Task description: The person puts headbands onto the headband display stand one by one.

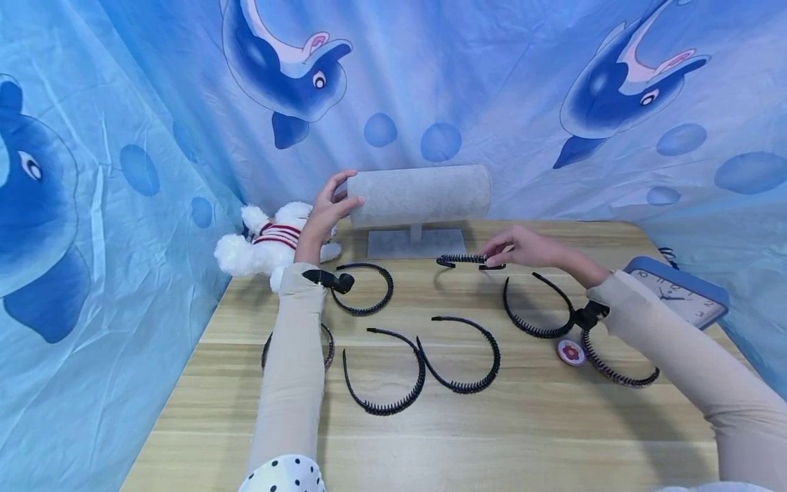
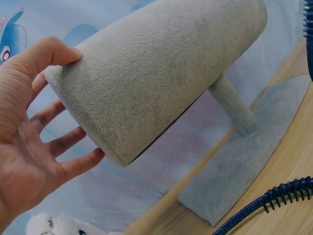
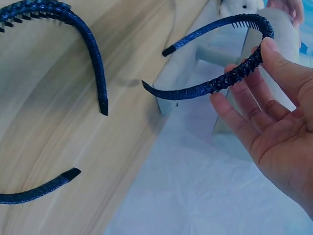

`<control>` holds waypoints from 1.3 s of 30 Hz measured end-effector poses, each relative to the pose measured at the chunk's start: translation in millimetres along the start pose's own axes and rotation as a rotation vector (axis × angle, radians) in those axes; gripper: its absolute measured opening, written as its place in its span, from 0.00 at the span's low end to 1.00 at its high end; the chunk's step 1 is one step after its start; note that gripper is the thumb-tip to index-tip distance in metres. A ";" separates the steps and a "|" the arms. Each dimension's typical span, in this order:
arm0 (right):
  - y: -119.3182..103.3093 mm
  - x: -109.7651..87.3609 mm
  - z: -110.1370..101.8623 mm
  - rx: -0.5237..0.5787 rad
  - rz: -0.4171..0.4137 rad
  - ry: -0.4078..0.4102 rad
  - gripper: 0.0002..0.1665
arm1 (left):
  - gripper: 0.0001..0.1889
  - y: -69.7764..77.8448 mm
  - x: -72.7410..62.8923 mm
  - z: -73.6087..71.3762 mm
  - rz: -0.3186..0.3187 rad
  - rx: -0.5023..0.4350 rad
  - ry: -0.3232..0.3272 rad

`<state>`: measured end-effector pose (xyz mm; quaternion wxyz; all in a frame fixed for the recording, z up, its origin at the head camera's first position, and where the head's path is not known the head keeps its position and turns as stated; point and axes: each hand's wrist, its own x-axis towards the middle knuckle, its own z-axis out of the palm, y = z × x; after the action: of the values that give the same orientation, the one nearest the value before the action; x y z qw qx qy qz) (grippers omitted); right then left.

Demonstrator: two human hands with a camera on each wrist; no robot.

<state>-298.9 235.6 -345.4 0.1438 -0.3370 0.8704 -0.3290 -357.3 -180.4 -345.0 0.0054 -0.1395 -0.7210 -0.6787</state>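
A grey plush headband stand (image 1: 424,195) stands at the back of the table, its horizontal roll raised on a post over a flat base (image 2: 234,156). My left hand (image 1: 326,212) grips the roll's left end, thumb pressing its side and fingers against the end face (image 2: 58,112). Between the right hand's (image 1: 522,247) thumb and fingers is a dark blue toothed headband (image 3: 234,76), lifted above the table in front of the base. In the right wrist view its two tips point away from the palm, toward the stand's base.
Several more headbands lie on the wooden table, including one near the front (image 1: 393,410) and one under the right wrist (image 1: 541,333). A white plush toy (image 1: 270,249) lies left, a blue clock (image 1: 682,290) right, and a round flower badge (image 1: 572,352) near it.
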 end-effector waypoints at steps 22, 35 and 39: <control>-4.3 -20.2 -57.1 0.105 0.243 0.122 0.21 | 0.35 2.9 -0.8 -0.1 0.002 -0.023 -0.006; 2.6 -41.2 -98.6 0.049 0.290 0.257 0.25 | 0.34 2.4 -3.3 0.5 0.003 -0.012 -0.014; 4.8 -47.4 -107.9 0.067 0.298 0.324 0.26 | 0.34 3.1 -3.7 0.9 0.001 0.005 -0.010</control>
<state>-317.6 321.8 -267.2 0.0602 -0.1423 0.9108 -0.3828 -352.9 -180.2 -342.8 0.0025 -0.1429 -0.7226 -0.6763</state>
